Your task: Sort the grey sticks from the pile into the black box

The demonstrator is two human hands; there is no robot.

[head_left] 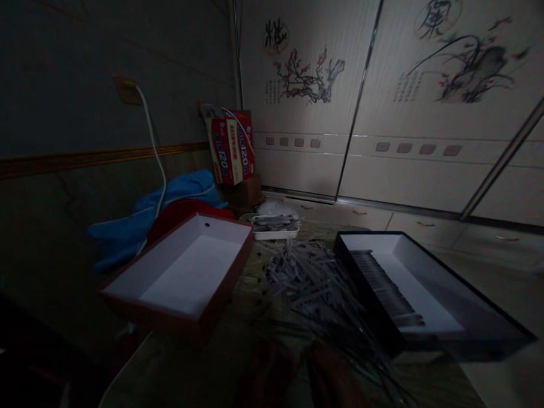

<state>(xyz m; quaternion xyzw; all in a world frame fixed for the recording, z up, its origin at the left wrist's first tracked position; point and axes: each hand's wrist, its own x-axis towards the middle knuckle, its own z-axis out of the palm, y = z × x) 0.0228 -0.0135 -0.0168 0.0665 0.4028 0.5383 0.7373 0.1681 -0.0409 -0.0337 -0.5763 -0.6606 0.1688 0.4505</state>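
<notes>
At the table's near edge, in deep shadow, my left hand [267, 375] and my right hand [331, 382] sit close together. The fingers of both look curled inward and closed; whatever lies between them is too dark to make out. Just beyond them spreads a loose pile of thin, pale, pen-like sticks [309, 274], with darker thin sticks [350, 339] on its near side. On the right, a black-sided box [431, 275] with a white inside holds a neat row of dark pen-like sticks [386, 289] along its left wall.
A reddish-brown box lid or tray [185, 274] with a white inside stands at the left of the table [171, 377]. Behind the pile is a white tray [275, 232] of more sticks. Blue cloth [176, 190], a red printed carton [231, 145] and sliding cabinet doors [303, 94] are farther back.
</notes>
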